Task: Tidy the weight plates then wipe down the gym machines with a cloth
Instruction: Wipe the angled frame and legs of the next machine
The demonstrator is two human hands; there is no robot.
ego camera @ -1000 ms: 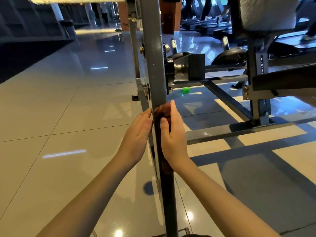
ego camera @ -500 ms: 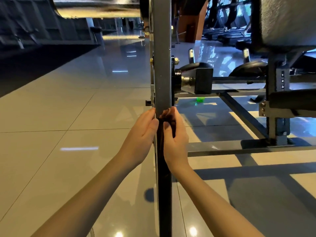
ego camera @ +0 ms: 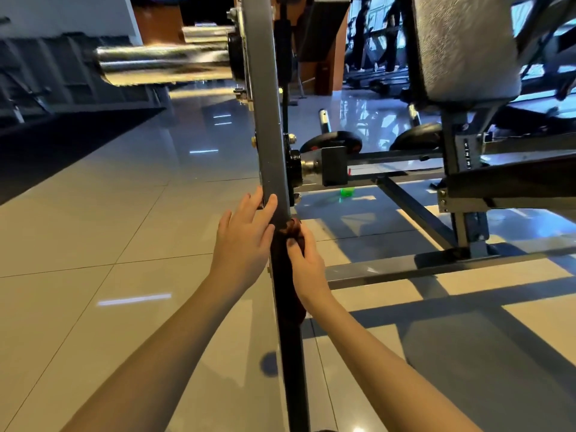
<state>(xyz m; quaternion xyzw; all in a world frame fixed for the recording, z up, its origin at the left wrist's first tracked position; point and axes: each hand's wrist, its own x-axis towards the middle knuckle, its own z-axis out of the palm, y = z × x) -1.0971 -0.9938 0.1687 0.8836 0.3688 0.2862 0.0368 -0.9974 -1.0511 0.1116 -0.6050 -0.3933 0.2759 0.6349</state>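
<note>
A grey upright post (ego camera: 268, 135) of a gym machine runs up the middle of the head view. My right hand (ego camera: 307, 263) holds a dark brown cloth (ego camera: 291, 229) pressed against the post's right side; the cloth hangs down along the post. My left hand (ego camera: 243, 235) lies on the post's left side with fingers nearly straight, fingertips on its front face. Two black weight plates (ego camera: 335, 141) (ego camera: 414, 137) sit on pegs behind the machine.
A chrome bar sleeve (ego camera: 162, 65) sticks out left from the post at head height. The machine's frame rails (ego camera: 414, 266) and padded seat (ego camera: 461, 48) fill the right. Glossy tiled floor (ego camera: 109, 229) spreads left. A green object (ego camera: 347, 192) lies on the floor. People walk on treadmills at the back.
Both hands slid a little up the post with the cloth, and my left fingers spread onto the post's face. My view tilted upward and closer, showing the chrome sleeve.
</note>
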